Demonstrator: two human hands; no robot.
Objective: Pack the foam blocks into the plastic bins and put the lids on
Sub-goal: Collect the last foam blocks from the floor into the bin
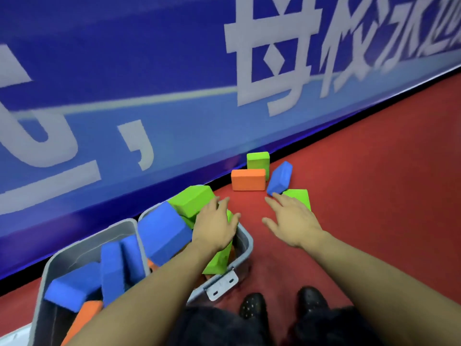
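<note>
Red flooring (374,171) holds four loose blocks beyond the overfull bin (245,248); the tilted blue block (280,178) should be grasped squarely by the spread, empty right hand (293,222), while the flat, empty left hand (215,224) presses the bin's green block (190,199) level.

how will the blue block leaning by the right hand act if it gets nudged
The blue block stands tilted on an edge, so it would probably topple flat. It looks like foam, so likely light and slightly squashy. Its matte surface should grip the right hand well.

The red floor (361,171) on the right is wide open. Ahead, four blocks (248,179) crowd together by the blue wall (124,96), blocking that way. On the left, two bins (245,242) full of blocks sit against the wall.
</note>
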